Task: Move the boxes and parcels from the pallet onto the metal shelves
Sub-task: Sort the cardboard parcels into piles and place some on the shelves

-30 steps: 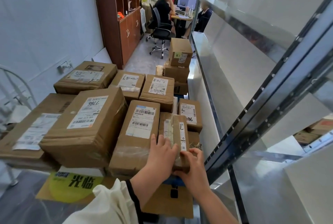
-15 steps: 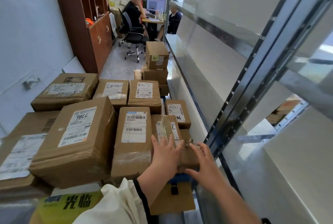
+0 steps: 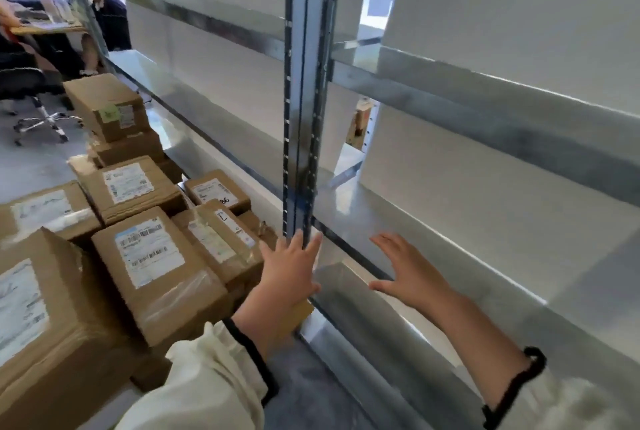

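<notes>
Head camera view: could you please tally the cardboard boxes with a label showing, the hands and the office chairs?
Cardboard boxes with a label showing: 7
Hands, left hand and right hand: 2
Office chairs: 1
Total: 10

Behind each bare hand [image 3: 289, 270], loose cream sleeves [image 3: 207, 377] edged with narrow black cuff trim [image 3: 512, 388], pushed up the forearms.
</notes>
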`<action>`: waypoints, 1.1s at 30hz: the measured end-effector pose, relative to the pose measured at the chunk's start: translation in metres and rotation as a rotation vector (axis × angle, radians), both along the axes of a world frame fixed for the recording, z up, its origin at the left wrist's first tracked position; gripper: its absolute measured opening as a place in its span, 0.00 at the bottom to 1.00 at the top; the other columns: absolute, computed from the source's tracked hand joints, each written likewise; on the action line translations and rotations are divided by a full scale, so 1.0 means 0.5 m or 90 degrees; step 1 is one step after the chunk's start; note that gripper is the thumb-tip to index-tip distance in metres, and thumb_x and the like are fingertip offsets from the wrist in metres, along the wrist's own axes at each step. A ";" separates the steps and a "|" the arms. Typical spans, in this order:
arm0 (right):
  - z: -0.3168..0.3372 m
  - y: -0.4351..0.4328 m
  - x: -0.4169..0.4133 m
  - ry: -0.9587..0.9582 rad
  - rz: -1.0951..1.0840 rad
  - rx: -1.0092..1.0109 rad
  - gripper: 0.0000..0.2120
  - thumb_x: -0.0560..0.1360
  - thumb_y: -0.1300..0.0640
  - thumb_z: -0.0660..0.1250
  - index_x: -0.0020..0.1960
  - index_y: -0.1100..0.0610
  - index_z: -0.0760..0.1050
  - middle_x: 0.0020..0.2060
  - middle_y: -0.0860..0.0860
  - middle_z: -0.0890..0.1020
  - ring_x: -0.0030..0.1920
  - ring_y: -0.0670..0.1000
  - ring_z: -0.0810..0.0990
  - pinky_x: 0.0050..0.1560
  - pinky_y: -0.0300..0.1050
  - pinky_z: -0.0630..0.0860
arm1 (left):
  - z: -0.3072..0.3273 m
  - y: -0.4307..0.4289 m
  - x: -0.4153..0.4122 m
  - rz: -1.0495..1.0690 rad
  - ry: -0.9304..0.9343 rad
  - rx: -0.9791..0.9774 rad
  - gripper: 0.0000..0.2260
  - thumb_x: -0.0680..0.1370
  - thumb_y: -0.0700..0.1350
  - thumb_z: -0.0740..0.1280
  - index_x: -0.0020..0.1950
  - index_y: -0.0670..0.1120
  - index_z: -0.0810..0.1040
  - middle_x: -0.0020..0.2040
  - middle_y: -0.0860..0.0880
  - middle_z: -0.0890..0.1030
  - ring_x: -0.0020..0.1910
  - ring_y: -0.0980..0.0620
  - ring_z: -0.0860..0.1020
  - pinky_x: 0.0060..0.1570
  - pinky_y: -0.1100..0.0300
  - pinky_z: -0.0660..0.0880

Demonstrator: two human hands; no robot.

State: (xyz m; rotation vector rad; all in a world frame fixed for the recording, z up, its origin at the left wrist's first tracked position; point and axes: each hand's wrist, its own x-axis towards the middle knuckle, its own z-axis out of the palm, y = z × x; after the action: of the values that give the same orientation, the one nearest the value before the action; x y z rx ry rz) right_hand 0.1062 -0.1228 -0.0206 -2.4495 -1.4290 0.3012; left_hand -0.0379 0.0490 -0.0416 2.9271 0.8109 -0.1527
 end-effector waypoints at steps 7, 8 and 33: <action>0.027 -0.309 0.000 -0.006 -0.212 0.009 0.39 0.69 0.49 0.73 0.74 0.51 0.57 0.73 0.48 0.60 0.72 0.49 0.60 0.70 0.42 0.58 | 0.013 -0.241 0.130 -0.248 -0.023 -0.025 0.43 0.73 0.62 0.66 0.76 0.57 0.40 0.78 0.48 0.51 0.74 0.40 0.56 0.68 0.39 0.58; 0.029 -0.364 -0.001 -0.006 -0.251 0.012 0.39 0.69 0.49 0.73 0.74 0.51 0.57 0.73 0.48 0.60 0.72 0.49 0.60 0.70 0.41 0.58 | 0.016 -0.286 0.149 -0.284 -0.026 -0.033 0.43 0.73 0.62 0.66 0.77 0.57 0.41 0.78 0.48 0.51 0.74 0.41 0.57 0.68 0.40 0.59; 0.024 -1.750 -0.297 0.005 -0.871 -0.127 0.40 0.71 0.43 0.69 0.75 0.47 0.52 0.74 0.48 0.57 0.72 0.51 0.60 0.69 0.45 0.62 | 0.022 -1.636 0.310 -0.804 -0.004 0.008 0.42 0.73 0.62 0.66 0.77 0.56 0.43 0.78 0.47 0.48 0.75 0.40 0.53 0.67 0.43 0.62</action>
State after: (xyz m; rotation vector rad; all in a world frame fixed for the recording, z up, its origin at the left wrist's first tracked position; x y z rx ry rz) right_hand -0.0423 -0.9979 -0.0084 -2.8966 0.4862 0.1116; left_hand 0.1170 -0.7688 -0.0304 2.9220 -1.1038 -0.2064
